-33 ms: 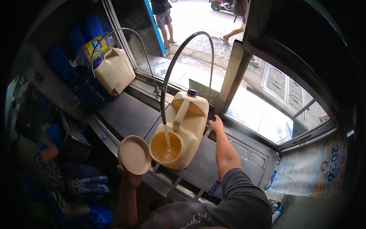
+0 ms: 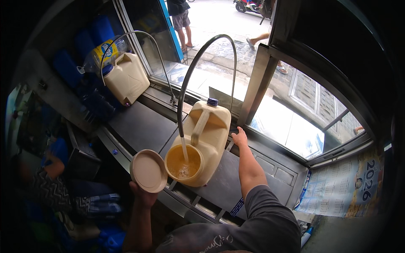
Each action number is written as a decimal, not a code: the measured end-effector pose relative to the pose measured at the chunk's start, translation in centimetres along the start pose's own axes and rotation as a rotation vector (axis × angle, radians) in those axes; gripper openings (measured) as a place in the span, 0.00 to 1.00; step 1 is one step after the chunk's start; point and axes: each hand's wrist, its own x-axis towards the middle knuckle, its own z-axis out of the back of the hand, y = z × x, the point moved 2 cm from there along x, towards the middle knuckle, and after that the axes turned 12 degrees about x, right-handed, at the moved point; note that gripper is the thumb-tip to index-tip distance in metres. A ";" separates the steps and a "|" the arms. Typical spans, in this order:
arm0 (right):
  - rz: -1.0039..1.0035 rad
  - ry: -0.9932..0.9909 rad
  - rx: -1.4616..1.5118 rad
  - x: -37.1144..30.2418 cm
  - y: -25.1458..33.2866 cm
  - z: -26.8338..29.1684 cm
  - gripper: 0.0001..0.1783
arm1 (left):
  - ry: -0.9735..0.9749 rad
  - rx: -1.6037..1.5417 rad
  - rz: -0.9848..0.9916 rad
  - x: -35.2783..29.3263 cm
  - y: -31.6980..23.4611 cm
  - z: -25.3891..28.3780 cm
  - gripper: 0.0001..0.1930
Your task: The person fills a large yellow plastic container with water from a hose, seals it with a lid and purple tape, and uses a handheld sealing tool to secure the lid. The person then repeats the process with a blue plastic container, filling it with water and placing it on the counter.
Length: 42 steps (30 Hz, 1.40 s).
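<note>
The left hand (image 2: 145,197) is gripping a round, pale lid (image 2: 148,170) by its lower rim, its fingers mostly hiding behind it. Between the fingers of both hands, a large cream jug (image 2: 217,141) is sitting on the table (image 2: 137,126), its wide mouth facing up just right of the lid. Water (image 2: 184,152) is falling into that mouth from a curved hose (image 2: 192,74) (the surface is bubbling). A blue cap (image 2: 212,102) is covering a smaller opening, beyond and left of the right fingers. The right hand (image 2: 239,138) is pointing toward the window frame (image 2: 252,90), just beside the jug, its fingers spreading apart; the view is not showing whether they are touching anything. Well beyond the left fingers, a second jug (image 2: 130,80) is standing.
</note>
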 end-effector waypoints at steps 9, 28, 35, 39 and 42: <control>0.044 0.004 -0.188 -0.3 -0.5 -0.1 0.37 | 0.014 -0.031 -0.011 0.3 -0.1 0.1 0.53; -0.006 0.033 -0.249 0.4 -1.9 -0.9 0.41 | 0.006 -0.027 -0.029 0.3 0.0 0.8 0.54; -0.010 0.030 -0.254 0.3 -2.2 -1.0 0.41 | 0.032 -0.053 -0.021 0.1 0.0 0.9 0.54; -0.005 0.033 -0.270 0.5 -2.6 -1.0 0.41 | 0.023 -0.078 -0.021 0.0 0.1 1.2 0.54; 0.000 0.027 -0.270 0.5 -2.7 -1.1 0.41 | 0.009 -0.082 -0.022 -0.1 0.2 1.3 0.55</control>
